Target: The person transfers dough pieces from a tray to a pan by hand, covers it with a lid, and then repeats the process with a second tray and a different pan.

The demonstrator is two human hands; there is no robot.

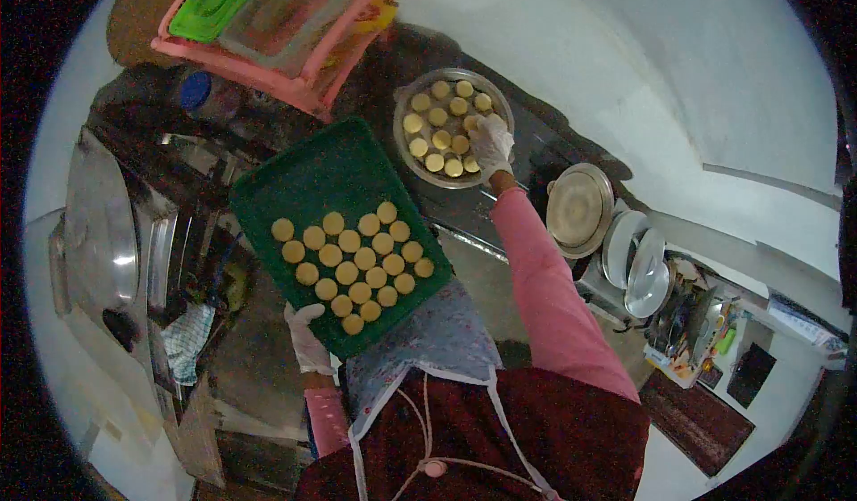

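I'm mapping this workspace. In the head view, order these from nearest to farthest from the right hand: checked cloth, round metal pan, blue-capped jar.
1. Round metal pan: directly under the right hand.
2. Blue-capped jar: off to the left, past the green tray.
3. Checked cloth: lower left.

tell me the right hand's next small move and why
Probably ease the right hand straight up off the metal pan, since it reaches in among closely set round pieces that a sideways sweep might nudge.
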